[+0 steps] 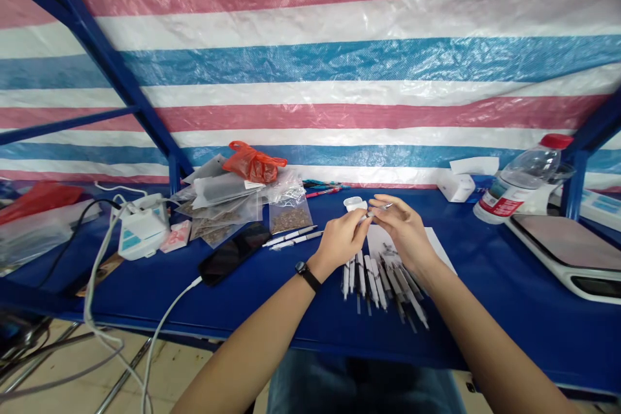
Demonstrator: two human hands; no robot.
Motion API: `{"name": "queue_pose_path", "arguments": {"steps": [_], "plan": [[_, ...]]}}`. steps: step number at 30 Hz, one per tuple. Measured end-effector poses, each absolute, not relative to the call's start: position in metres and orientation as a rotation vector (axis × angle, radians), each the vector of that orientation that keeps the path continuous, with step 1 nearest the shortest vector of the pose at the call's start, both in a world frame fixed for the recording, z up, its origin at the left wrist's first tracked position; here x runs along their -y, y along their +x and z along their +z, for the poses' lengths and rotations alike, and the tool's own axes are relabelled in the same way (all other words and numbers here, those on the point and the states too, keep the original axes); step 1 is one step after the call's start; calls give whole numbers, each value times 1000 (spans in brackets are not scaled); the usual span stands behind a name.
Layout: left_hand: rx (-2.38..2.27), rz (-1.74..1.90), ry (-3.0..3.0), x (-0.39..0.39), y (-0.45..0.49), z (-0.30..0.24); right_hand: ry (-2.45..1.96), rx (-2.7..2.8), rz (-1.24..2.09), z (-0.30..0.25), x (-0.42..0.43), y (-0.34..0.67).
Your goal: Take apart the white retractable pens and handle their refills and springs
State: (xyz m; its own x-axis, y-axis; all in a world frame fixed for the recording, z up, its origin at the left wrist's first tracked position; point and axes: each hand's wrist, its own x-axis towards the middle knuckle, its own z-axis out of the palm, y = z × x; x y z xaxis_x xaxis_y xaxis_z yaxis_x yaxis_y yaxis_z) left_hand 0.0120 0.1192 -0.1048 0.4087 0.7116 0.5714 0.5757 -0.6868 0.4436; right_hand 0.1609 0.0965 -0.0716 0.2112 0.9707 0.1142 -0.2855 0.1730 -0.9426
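Note:
My left hand (pixel 343 238), with a black watch on its wrist, is closed around a slim white pen-like stick (pixel 370 213). My right hand (pixel 406 233) pinches the far end of the same stick, where something small and shiny shows; its exact kind is too small to tell. Below the hands lies a spread of several slim white sticks (pixel 373 281), some in clear sleeves, partly on a white paper sheet (pixel 439 249). Just beyond my left hand stands a small white open-lidded box (pixel 355 203). Several more white sticks (pixel 294 237) lie to the left.
On the left are a phone (pixel 235 253) on a cable, bags of brown bits (pixel 291 217), a red plastic bag (pixel 255 162) and a white power strip (pixel 143 226). A bottle (pixel 521 181) and a scale (pixel 567 242) stand at the right. Blue frame posts (pixel 101 45) flank the table.

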Motion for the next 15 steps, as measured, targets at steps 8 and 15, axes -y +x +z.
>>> {"name": "queue_pose_path", "arguments": {"steps": [8, 15], "plan": [[-1127, 1149, 2475, -122, 11, -104, -915, 867, 1172, -68, -96, 163], [-1131, 1134, 2466, -122, 10, -103, -1045, 959, 1069, -68, -99, 160]]}}
